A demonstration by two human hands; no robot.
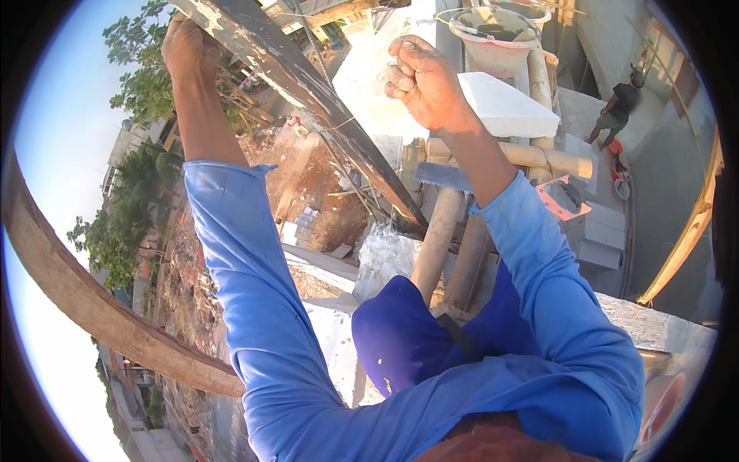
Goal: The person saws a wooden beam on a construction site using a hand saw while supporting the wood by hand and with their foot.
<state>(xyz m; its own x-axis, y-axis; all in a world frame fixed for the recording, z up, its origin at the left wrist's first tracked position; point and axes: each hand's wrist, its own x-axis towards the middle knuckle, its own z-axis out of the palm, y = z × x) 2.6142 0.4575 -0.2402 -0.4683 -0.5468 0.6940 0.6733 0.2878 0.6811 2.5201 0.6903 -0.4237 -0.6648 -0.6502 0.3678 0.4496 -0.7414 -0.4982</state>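
Note:
A dark, weathered wooden beam (308, 96) slants from the upper left down to the middle. My left hand (190, 50) is raised at the beam's upper end, its fingers curled against the edge and partly hidden there. My right hand (422, 83) is held up to the right of the beam, apart from it, with dusty fingers folded in. Whatever those fingers hold, if anything, does not show. Just below my right wrist, a handsaw blade (442, 176) lies across the round timber poles (439, 242). A white block (508, 106) sits behind that forearm.
Buckets (496, 46) of grey mix stand at the back. A pink-rimmed basin (563, 198) and pale blocks (600, 235) lie to the right. Another person (618, 108) is at the far right. A curved-looking timber (115, 308) crosses the left side; rubble ground lies far below.

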